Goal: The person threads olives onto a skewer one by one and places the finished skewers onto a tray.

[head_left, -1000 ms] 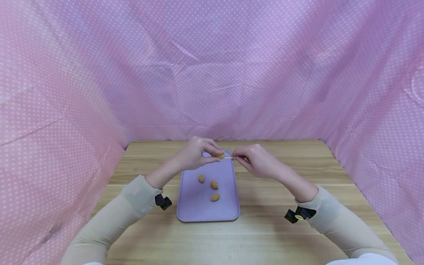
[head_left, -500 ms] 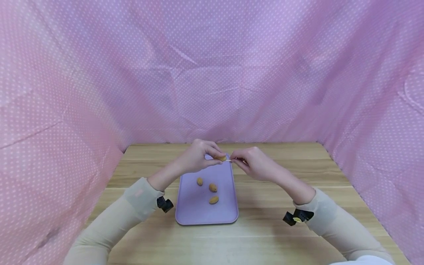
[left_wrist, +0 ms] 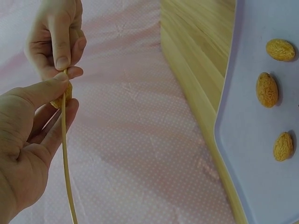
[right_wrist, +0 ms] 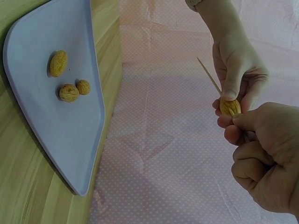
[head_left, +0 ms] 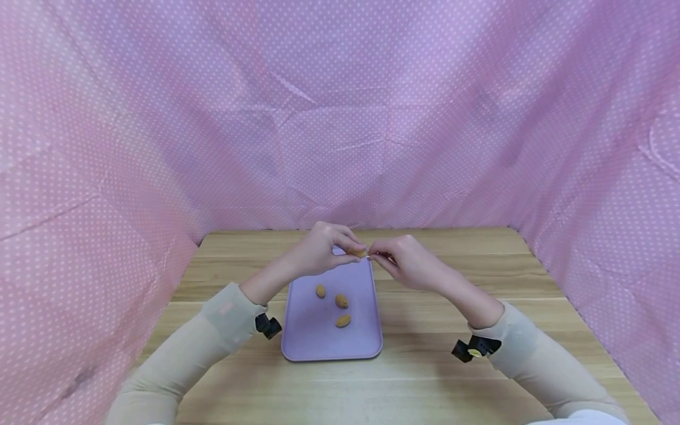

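While the left hand (head_left: 325, 251) pinches a wrinkled, golden-brown oval fruit (right_wrist: 225, 107), seemingly steadying it, the right hand (head_left: 410, 262) pinches a thin, tan wooden stick (left_wrist: 65, 149) meeting it. Three more fruits (head_left: 342, 301) rest on a lilac rectangular tray (head_left: 332, 347).

The left hand (head_left: 325, 249) and right hand (head_left: 406, 260) meet ahead of the body, their fingertips just beside one another. The left forearm (head_left: 177, 351) and right forearm (head_left: 558, 363) converge on the hands from either side, clad in pale sleeves (head_left: 228, 313) that stop short of the bare wrists (head_left: 268, 283). On the left, the thumb (left_wrist: 46, 91) opposes the fingers (left_wrist: 71, 112) in a pinch. On the right, thumb and index finger likewise form a pinch (the remaining fingers curl toward the palm). The backs of both hands face largely upward.
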Available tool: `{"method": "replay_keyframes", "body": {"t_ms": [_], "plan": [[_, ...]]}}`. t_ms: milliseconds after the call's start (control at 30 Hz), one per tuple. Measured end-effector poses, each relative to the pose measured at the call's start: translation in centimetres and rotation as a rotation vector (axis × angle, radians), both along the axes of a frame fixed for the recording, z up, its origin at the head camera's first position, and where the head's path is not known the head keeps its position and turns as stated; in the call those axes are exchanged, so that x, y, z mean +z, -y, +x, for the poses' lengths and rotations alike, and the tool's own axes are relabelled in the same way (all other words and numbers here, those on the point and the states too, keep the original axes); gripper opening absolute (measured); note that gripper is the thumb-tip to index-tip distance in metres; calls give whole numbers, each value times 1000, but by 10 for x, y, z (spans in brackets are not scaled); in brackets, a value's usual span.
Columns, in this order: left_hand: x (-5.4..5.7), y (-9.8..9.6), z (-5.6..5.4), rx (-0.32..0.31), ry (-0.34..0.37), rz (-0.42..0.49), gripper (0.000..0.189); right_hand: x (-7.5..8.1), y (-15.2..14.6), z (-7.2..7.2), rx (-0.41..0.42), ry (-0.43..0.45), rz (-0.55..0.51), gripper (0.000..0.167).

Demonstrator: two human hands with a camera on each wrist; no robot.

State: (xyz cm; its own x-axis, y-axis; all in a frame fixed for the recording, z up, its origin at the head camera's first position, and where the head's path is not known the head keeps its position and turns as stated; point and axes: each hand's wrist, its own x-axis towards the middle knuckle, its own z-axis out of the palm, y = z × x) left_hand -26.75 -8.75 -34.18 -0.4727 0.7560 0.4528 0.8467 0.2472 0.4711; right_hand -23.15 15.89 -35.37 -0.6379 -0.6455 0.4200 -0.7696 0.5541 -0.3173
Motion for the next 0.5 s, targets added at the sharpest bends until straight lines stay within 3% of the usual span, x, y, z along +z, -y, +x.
{"method": "replay_keyframes", "body": {"t_ms": [500], "plan": [[2, -6, -3, 7, -46, -5, 20, 1, 0, -1, -39, 39, -14, 12]]}}
